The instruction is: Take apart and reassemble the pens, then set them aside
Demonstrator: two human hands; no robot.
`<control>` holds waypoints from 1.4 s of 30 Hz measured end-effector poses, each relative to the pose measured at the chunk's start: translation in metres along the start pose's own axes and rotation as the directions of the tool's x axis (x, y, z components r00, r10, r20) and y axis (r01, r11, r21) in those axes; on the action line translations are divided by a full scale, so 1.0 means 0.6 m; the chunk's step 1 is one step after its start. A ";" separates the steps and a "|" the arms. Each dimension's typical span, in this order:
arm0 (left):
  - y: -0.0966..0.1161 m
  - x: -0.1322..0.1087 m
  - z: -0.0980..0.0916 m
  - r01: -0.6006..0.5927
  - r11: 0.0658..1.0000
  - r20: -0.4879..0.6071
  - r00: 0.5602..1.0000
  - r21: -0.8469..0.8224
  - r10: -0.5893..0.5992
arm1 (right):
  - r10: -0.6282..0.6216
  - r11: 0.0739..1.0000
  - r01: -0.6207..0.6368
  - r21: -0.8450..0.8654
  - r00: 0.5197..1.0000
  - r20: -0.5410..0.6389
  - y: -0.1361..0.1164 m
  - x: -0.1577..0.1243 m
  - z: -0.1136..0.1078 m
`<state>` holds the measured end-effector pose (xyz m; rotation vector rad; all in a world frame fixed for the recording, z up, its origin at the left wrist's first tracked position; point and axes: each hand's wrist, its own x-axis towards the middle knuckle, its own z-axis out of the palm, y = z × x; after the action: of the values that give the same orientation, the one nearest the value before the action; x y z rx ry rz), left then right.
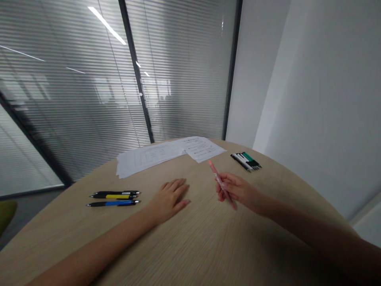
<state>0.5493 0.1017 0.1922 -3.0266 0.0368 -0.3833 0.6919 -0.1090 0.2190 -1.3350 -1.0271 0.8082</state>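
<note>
**Left hand.** The left hand (168,200) lies palm down on the tabletop with its fingers (180,190) extended and slightly spread. It holds nothing. The fingertips point toward the far edge of the table, and the hand is nearest to the papers on the far side and the pens on its left.

**Right hand.** The right hand (238,191) is raised at the tabletop's centre-right, with its fingers (220,191) curled and closed around a pink pen (222,186). The pen is held at a tilt, with one end pointing far and left and the other projecting near and right, below the hand. The exact finger placement is partly blurred.

**Surface.** The light wood-grain round table (193,246) carries all items. Left of the left hand, a set of black-trimmed pens (113,198), with yellow and blue barrels among them, lies side by side. At the far right, a bundle of black, white and green pens (245,161) lies close together. At the far edge are a stack of white papers (150,159) and a printed sheet (202,149), overlapping at their adjoining edges.

**Room.** Beyond the table stands a glass partition with horizontal blinds (77,99) in dark frames. A pale wall (321,99) runs along the right.
</note>
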 end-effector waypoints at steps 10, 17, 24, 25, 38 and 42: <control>-0.008 -0.001 0.010 -0.009 0.996 0.050 0.999 -0.091 0.013 | 0.019 0.830 -0.023 0.558 1.000 0.013 -0.011 0.000 -0.004; -0.002 -0.003 0.003 0.067 0.993 0.125 0.991 -0.092 -0.055 | 0.092 0.757 -0.129 0.641 0.992 0.091 -0.027 -0.002 -0.021; 0.000 -0.004 0.002 0.074 0.993 0.113 0.992 -0.091 -0.063 | 0.071 0.718 -0.202 0.666 0.973 0.218 -0.026 0.001 -0.033; 0.000 -0.004 0.002 0.075 0.993 0.119 0.991 -0.087 -0.065 | 0.070 0.714 -0.200 0.671 0.974 0.216 -0.025 0.001 -0.034; 0.003 -0.001 0.000 0.060 0.996 0.118 0.992 -0.061 -0.053 | 0.102 0.702 -0.207 0.682 0.976 0.192 -0.026 0.000 -0.035; 0.002 -0.002 0.000 0.058 0.996 0.106 0.993 -0.064 -0.051 | 0.072 0.688 -0.173 0.705 0.983 0.171 -0.023 0.001 -0.037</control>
<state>0.5482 0.1004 0.1916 -3.1148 -0.0418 -0.2328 0.7115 -0.1181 0.2339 -0.6683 -0.5971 1.2569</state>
